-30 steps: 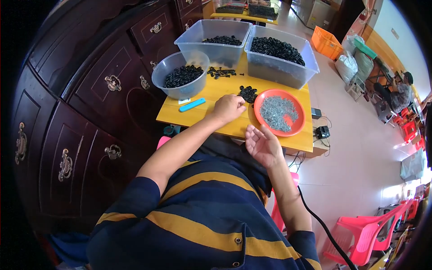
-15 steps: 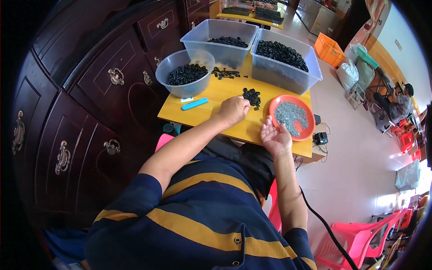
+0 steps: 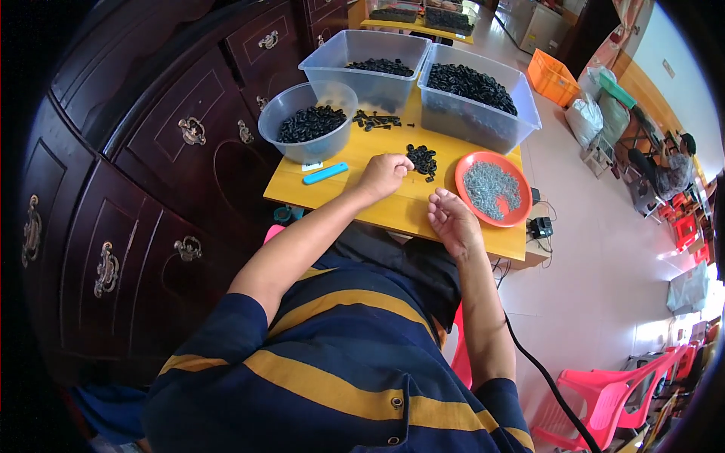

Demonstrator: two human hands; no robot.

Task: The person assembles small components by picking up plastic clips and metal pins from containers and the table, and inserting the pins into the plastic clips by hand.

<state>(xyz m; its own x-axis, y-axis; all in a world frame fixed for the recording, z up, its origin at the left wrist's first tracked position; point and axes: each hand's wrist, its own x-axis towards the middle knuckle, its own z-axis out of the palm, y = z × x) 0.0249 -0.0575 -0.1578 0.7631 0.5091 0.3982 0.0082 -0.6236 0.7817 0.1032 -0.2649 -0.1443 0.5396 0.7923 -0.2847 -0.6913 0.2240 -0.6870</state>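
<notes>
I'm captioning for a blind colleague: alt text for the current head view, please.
A curled human left grip is beside loose black pieces on a yellow table, and the loosely curled right grip beside an orange plate of small silvery pieces. Beyond are three clear tubs holding more black pieces.

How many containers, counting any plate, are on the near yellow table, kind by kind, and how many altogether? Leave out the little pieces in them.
Clear rectangular bins: 2
Clear round tub: 1
Orange-red plate: 1
Total: 4
</notes>
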